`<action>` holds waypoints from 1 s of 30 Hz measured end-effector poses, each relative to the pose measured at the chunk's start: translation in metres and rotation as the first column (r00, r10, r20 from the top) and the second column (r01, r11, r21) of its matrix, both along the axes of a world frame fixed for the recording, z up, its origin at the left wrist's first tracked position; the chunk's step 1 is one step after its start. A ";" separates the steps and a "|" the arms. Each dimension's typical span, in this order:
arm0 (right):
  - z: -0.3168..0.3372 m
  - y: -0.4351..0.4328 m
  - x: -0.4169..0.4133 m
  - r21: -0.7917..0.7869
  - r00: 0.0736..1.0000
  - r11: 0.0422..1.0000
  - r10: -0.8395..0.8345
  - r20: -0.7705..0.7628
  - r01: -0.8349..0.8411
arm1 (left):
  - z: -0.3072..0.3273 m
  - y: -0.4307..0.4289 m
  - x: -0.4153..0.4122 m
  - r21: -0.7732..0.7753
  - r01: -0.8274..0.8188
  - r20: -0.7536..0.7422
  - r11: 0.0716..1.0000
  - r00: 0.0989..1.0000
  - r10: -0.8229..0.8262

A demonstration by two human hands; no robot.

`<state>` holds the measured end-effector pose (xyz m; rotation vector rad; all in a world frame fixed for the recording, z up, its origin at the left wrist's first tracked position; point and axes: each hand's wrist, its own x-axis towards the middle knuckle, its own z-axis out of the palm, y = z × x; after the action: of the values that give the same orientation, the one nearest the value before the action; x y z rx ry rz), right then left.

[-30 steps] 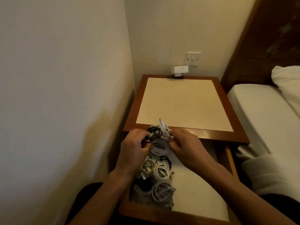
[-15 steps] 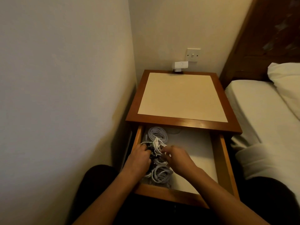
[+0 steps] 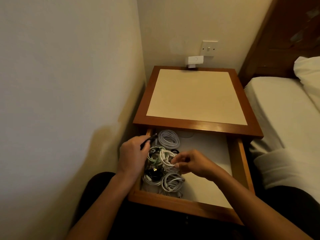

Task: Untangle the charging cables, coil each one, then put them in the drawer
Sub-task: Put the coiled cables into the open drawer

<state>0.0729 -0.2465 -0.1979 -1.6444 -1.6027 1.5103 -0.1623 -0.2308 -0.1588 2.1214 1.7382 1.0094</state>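
Wooden drawer: pulled open under the nightstand top, with the coiled cables lying along its left side.
Change: a second ago both hands held one bundle together above the drawer's back edge. They have since come down into the drawer and drawn apart.
Left hand: fingers curled round a dark cable, its end pointing at the back left corner.
Right hand: fingertips pinching a white cable among the middle coils.
Meaning: the bundle seems to have been split into two cables, each now being set in its own place. Judged from this, the putting-away step is nearly done.
Coils already in: a pale lilac coil at the back, a green coil and a black coil beneath the hands, and a white coil nearest the front.
Surroundings: a wall switch and white adapter behind the nightstand, with a bed to the right.
In the way: the coils are crowded and touching, so loose ends could snag a neighbour. The wall stands close on the left.
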 end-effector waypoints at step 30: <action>0.000 0.040 -0.012 0.176 0.854 0.848 -0.517 0.063 0.501 | -0.031 0.014 0.021 -0.234 0.144 -0.043 0.962 0.986 -0.158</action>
<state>0.0608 -0.2069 -0.1983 -1.8925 -1.1560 1.0123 -0.1415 -0.2166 -0.1893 2.1171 1.6029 0.6738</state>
